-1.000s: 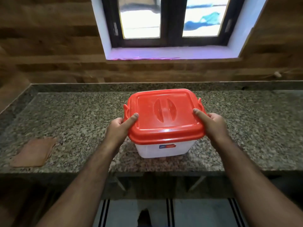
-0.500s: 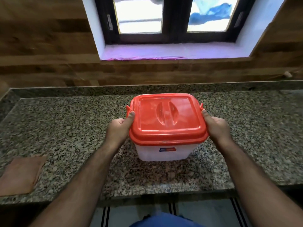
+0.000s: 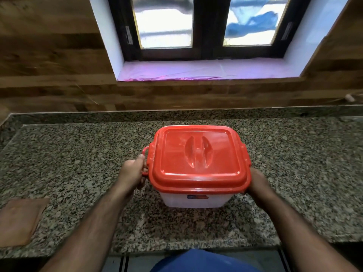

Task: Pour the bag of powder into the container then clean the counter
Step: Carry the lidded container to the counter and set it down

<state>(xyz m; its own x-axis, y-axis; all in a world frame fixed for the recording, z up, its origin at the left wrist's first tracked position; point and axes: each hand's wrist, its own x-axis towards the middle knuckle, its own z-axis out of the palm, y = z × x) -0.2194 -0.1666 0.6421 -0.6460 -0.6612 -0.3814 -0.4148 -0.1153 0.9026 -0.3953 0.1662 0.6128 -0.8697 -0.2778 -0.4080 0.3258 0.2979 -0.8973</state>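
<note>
A translucent white container [image 3: 193,200] with a shut red lid [image 3: 198,158] stands on the speckled granite counter [image 3: 78,154], near the front edge. My left hand [image 3: 132,174] grips the red clip handle on its left side. My right hand [image 3: 257,182] holds the right side under the lid's rim, fingers partly hidden behind the container. A brown folded cloth [image 3: 18,219] lies flat at the front left of the counter. No bag of powder is in view.
A wood-panelled wall [image 3: 49,55] rises behind the counter, with a dark-framed window [image 3: 208,28] above a pink-lined sill [image 3: 196,70]. The counter's front edge runs just below my forearms, with striped floor beneath.
The container now sits a little farther back on the counter. My thumbs have come off the lid; my left hand has closed on the side handle and my right hand has dropped under the rim.
</note>
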